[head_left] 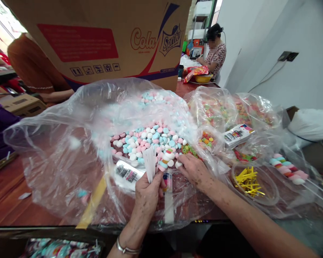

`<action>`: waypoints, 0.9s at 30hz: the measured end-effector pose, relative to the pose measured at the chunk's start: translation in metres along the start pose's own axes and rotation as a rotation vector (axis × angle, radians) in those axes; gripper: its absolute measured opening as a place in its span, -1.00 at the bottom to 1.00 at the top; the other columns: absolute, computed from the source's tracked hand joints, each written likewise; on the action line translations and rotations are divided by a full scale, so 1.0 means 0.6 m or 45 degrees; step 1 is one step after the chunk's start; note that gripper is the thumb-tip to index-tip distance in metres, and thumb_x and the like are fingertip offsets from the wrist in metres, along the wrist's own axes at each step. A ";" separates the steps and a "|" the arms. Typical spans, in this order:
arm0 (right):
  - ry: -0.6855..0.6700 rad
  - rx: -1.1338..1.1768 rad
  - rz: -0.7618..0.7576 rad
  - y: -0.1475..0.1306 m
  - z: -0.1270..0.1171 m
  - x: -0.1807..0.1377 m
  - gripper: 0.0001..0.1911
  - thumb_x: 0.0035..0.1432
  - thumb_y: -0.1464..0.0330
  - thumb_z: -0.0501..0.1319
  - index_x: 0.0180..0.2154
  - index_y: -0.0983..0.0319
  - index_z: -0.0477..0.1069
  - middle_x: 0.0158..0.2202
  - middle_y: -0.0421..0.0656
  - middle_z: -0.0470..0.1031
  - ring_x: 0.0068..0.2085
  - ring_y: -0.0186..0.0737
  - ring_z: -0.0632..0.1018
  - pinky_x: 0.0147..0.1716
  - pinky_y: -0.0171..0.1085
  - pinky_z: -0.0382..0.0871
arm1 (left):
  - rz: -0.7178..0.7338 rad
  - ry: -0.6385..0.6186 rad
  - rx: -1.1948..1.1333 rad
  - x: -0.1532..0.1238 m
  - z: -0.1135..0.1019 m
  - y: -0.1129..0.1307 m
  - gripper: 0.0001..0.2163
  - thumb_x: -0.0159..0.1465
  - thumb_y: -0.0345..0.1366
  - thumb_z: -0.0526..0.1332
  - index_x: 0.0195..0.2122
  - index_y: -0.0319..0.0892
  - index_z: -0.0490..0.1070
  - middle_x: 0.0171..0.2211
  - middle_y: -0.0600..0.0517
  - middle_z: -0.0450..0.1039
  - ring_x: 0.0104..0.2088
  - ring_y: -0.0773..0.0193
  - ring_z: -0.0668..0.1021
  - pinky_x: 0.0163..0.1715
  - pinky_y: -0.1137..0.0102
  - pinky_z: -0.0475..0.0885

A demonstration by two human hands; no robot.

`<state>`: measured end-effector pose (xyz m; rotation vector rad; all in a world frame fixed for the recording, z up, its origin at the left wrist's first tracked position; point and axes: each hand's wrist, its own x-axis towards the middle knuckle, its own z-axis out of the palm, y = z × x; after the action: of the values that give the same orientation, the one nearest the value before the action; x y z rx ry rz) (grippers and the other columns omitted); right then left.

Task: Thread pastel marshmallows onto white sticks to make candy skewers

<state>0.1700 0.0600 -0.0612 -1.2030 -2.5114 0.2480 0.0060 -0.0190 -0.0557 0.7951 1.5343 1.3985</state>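
Note:
My left hand is closed round a bundle of white sticks that fan upward. Rising beside the bundle, at my thumb, is a short stack of candies in white, orange, blue and pink, apparently threaded on a stick. My right hand has its fingertips together at a white marshmallow, just right of that stack. Behind both hands, pink, blue and white marshmallows lie heaped in a large clear plastic bag. Green gummy rings sit at the heap's right edge.
Printed packets lie left of my hand, more packets at right. A round tub holds yellow twist ties. A finished candy skewer lies far right. A Cola carton stands behind; a co-worker sits beyond.

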 end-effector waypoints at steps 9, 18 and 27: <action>-0.031 0.088 0.011 -0.021 0.008 0.004 -0.72 0.18 0.62 0.03 -0.15 0.26 0.39 -0.12 0.03 0.49 -0.06 -0.01 0.44 0.04 -0.08 0.30 | -0.019 -0.007 -0.003 -0.003 0.002 0.007 -0.68 0.09 -0.07 0.33 -0.58 -0.22 0.39 -0.73 0.13 0.34 -0.79 0.47 0.26 -0.78 0.55 0.07; 0.291 0.845 0.437 0.004 -0.016 0.023 -0.91 0.04 0.37 0.18 -0.38 0.19 0.26 -0.49 -0.27 0.35 -0.44 -0.27 0.40 -0.43 -0.31 0.28 | -0.019 -0.056 0.135 0.000 -0.005 -0.002 -0.61 0.13 0.03 0.28 -0.60 -0.20 0.35 -0.79 0.17 0.23 -0.78 0.45 0.23 -0.77 0.54 0.04; 0.388 1.710 0.656 0.000 -0.056 0.040 -0.69 -0.19 0.23 0.34 -0.42 0.21 0.29 -0.58 -0.31 0.38 -0.58 -0.39 0.37 -0.56 -0.39 0.21 | 0.058 -0.167 0.264 0.002 -0.012 -0.021 -0.70 0.17 -0.04 0.25 -0.43 -0.21 0.49 -0.68 0.13 0.36 -0.72 0.40 0.28 -0.72 0.49 0.12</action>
<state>0.1688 0.0791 -0.0248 -1.0422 -1.1644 1.4291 0.0005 -0.0227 -0.0687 1.0333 1.5833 1.2067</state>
